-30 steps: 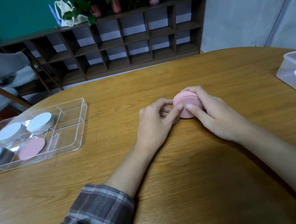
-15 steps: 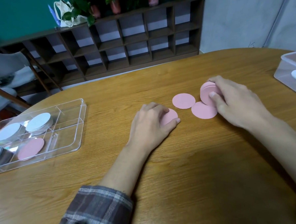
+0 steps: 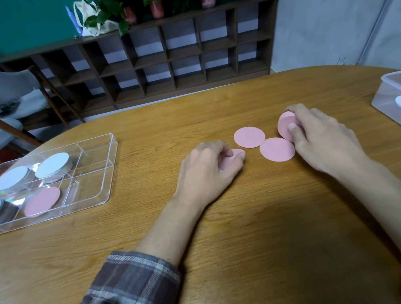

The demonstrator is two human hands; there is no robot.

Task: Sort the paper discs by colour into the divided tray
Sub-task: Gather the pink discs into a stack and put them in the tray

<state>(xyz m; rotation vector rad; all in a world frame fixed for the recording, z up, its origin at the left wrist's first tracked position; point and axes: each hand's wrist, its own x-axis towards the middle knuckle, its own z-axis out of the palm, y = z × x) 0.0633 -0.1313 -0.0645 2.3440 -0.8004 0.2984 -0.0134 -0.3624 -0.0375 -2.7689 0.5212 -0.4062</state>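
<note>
Since a second ago the pink stack, then held by both hands at frame centre, has been split: two discs now lie loose on the table and the hands have parted; little change over the last half second.

Nearest, lower centre: plaid sleeve of the left arm. Left hand, centre frame, is curled palm-down, fingertips pinching the edge of one pink paper disc, mostly hidden under the fingers. Right hand, centre right, is closed around a small stack of pink paper discs, tilted up on edge, thumb pressed on its face. Between the hands, two loose flat pink paper discs: one just beside the right thumb, one slightly farther up; they look close or barely touching, cannot tell.

Wooden oval table carries everything. Left edge of frame: clear plastic divided tray with white-grey disc stacks in the upper compartments, a grey stack lower left and one pink disc in a lower compartment. Right edge: clear plastic box, partly cut off.

Handling, as judged: discs are thin, light, bendy, lying flush on the wood, so hard to lift straight; slide a fingertip under the rim or drag one to pinch the edge. Grip lightly to avoid creasing.
</note>
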